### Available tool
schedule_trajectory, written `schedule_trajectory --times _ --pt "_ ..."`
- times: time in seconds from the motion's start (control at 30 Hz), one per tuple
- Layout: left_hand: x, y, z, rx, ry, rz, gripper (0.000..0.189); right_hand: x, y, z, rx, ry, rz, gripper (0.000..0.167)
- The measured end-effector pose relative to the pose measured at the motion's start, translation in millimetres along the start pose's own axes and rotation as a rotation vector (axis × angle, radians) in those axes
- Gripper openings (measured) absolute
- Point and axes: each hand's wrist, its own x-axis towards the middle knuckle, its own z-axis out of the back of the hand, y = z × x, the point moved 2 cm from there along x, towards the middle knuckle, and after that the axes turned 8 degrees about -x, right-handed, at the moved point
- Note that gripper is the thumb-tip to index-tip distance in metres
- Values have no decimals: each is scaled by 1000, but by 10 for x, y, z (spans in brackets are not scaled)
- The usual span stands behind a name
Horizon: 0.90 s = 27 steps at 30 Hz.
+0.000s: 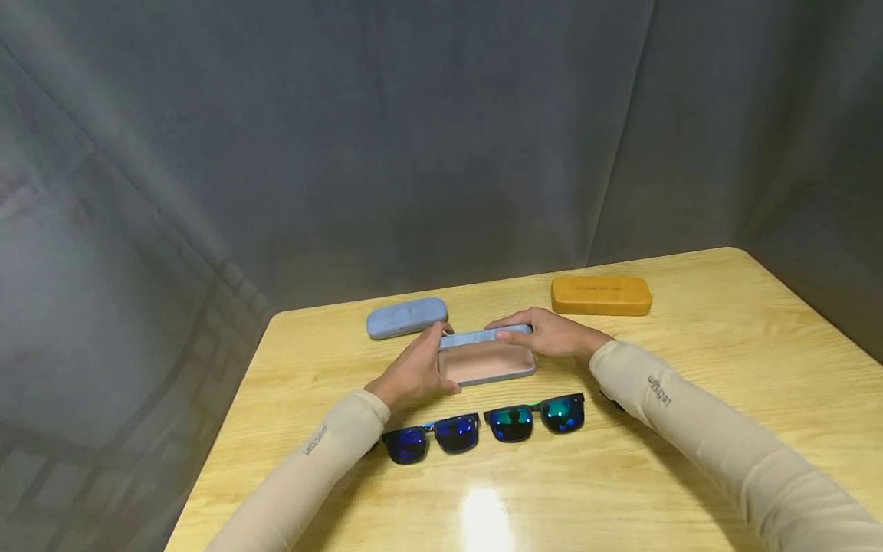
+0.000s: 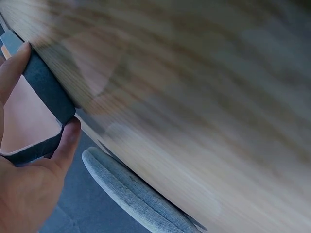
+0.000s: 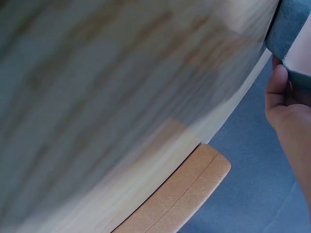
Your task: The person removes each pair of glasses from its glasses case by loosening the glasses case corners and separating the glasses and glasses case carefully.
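A light blue glasses case (image 1: 486, 362) with a pink lining stands opened between both hands, its inside facing me. My left hand (image 1: 416, 368) grips its left end, thumb at the front edge and fingers up by the lid; the left wrist view shows the case (image 2: 48, 90) between thumb and finger. At the right end my right hand (image 1: 552, 336) holds the lid with thumb and fingers, partly hidden in the right wrist view. In front of the case lie sunglasses with blue lenses (image 1: 457, 434) and, to their right, sunglasses with green-blue lenses (image 1: 512, 424).
A second blue glasses case (image 1: 407, 318), closed, lies behind my left hand. Near the back edge on the right is a closed orange-yellow case (image 1: 601, 297). Everything sits on a light wooden table (image 1: 662, 475), with grey curtain (image 1: 441, 153) behind it.
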Motion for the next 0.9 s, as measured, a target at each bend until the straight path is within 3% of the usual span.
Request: schedule_trajectory --times 0.3,0.63,0.9 --pt "18 -4 46 -27 -10 13 103 9 10 21 -74 -29 64 48" --pt "37 5 82 -71 14 57 108 -16 44 32 -126 -30 70 48" --pt "22 9 80 -71 3 46 106 -19 51 37 -151 -40 83 44"
